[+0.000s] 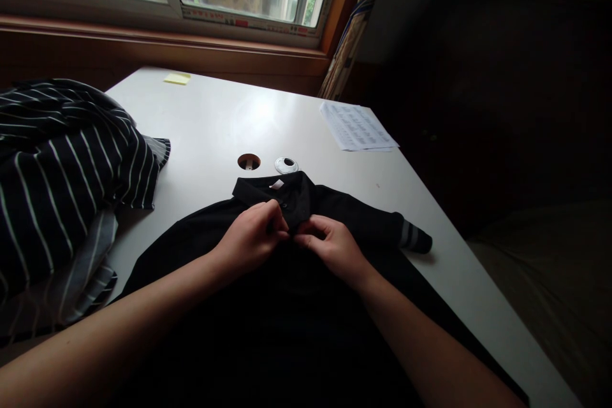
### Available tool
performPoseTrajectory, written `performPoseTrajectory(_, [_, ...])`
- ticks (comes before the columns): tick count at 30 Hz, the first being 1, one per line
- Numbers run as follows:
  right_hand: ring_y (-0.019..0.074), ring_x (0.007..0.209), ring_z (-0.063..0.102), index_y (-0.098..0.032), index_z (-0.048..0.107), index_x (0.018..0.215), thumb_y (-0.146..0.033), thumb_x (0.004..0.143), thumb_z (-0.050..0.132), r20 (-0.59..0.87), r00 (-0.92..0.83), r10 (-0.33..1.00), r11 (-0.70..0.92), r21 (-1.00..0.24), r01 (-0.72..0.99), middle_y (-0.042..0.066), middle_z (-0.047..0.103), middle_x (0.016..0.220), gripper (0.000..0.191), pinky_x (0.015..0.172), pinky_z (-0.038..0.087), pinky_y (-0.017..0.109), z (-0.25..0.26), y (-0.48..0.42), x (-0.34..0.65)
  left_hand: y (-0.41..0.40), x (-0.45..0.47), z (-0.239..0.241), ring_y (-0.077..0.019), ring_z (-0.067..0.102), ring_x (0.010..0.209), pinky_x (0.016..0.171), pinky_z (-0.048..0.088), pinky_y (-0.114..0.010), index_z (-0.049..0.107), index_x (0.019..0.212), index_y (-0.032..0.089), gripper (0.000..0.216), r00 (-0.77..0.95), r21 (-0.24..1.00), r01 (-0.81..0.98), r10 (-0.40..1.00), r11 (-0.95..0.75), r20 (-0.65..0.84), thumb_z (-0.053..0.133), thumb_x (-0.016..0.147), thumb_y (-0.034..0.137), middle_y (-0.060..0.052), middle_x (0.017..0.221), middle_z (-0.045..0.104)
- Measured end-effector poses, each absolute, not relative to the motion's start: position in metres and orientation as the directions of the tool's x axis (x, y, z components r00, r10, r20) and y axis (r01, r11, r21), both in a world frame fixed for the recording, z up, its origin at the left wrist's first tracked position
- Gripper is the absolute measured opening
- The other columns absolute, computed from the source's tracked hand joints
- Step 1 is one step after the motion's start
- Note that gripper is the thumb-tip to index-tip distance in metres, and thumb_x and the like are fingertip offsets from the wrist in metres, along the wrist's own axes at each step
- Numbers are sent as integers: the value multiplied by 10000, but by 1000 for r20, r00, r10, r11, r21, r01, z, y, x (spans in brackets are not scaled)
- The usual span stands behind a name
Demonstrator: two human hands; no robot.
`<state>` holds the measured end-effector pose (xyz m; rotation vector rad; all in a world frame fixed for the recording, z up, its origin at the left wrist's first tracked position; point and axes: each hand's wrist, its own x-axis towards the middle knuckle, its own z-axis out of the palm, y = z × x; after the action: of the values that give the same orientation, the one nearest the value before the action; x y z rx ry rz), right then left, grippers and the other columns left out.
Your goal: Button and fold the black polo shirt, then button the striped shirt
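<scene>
A black collared shirt [354,204] lies spread on the white table, its collar toward the window and a small white label inside the neck. Two grey bands ring the cuff of the sleeve on the right. My left hand [253,233] pinches the front placket just below the collar, fingers curled. Opposite it, my right hand [332,245] grips the placket's other side between thumb and forefinger. The fingertips of both hands nearly meet. Whatever small part of the placket sits between them is too dark to make out.
On the left lies a heaped black cloth with white stripes [71,172]. Beyond the collar are a round cable hole [249,162] and its loose cover [286,166]. Printed sheets [357,126] rest by the right edge, a yellow sticky note [177,78] at the back.
</scene>
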<state>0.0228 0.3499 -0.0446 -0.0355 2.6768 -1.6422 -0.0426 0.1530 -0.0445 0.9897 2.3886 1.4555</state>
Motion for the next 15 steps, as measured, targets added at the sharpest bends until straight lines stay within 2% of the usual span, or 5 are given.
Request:
performPoseTrajectory(8, [179,799,638,-192,701,802,-281,828,700,7,-1000,-3,453,-891,-8,13,696,822,92,744,477,281,-45,350,23,152,-46,-44,-141,582,724,639,417,-252,484,767,206,186,-789,885,372,597,281,142,664,784,162,9,837,687])
performPoseTrajectory(12, [168,746,649,-194,678,881,-362,866,667,-10,-998,56,372,-928,30,12,687,793,170,707,503,279,-48,352,23,149,-50,-46,-152,602,749,659,440,-260,516,817,206,171,-799,907,324,592,270,109,684,791,221,7,863,692])
performPoseTrajectory(15, [158,696,652,-191,658,945,-385,895,628,12,-993,118,318,-948,26,16,680,805,202,685,521,283,-52,352,23,149,-50,-47,-153,592,735,653,437,-267,544,853,208,134,-811,879,353,573,321,117,666,813,245,9,858,675])
